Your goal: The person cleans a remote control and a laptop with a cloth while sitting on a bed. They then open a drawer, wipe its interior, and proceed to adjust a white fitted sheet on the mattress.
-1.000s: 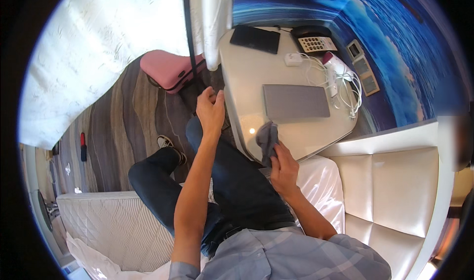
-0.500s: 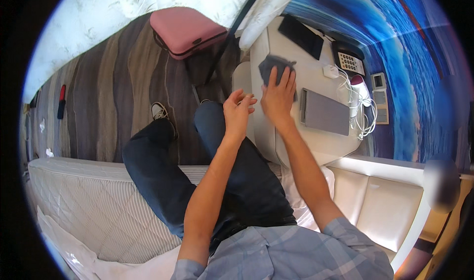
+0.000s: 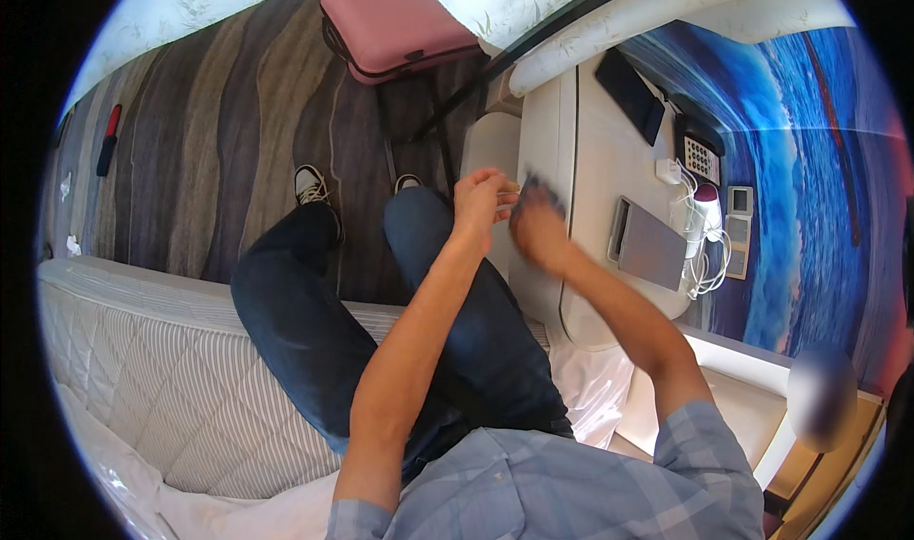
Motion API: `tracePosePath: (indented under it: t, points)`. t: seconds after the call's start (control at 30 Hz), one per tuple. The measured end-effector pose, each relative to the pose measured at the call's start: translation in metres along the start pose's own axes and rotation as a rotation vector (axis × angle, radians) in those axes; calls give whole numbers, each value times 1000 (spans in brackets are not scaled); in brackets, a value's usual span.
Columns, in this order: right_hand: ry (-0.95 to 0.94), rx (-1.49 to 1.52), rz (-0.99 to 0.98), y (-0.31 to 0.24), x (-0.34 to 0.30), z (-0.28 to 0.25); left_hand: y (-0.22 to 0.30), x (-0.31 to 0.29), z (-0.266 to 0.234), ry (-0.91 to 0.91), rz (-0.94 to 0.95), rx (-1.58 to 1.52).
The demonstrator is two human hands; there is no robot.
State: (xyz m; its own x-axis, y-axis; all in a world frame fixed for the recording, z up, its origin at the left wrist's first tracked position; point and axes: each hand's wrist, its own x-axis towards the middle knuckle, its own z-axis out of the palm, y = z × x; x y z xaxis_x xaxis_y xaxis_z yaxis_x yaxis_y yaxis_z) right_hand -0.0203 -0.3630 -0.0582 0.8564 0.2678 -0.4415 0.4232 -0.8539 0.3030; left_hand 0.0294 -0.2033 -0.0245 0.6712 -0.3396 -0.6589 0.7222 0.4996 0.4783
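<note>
The right hand [image 3: 540, 230] grips a dark grey cloth [image 3: 546, 193] at the left edge of the bench [image 3: 600, 150]; motion blur hides how its fingers lie. Just beside it, the left hand [image 3: 479, 202] is half curled, and I cannot tell whether it pinches anything. A strip of bench top separates the cloth from a flat grey case [image 3: 653, 246], with white cables [image 3: 709, 271] bunched beyond. Left of the knees, striped carpet [image 3: 209, 150] gives open room. The pink suitcase [image 3: 395, 26] partly hides its stand.
</note>
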Motion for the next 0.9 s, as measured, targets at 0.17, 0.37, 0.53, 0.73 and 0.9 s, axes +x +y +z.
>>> tracePosePath:
  t: [0.17,0.37,0.53,0.73,0.9]
  points:
    - [-478,-144,-368,-23,-30,-23,-16,7,15,-24,-26,103]
    - [-428,-375,-201,63,69,-69,-17,17,19,42,118,73]
    - [-273,-398,4,103,143,-62,-10,16,8,86,-4,11]
    - [-27,-407,109,150,199,-50,-10,18,16,-27,-40,13]
    - [-54,-412,118,145,202,-76,-9,24,8,11,-58,-15]
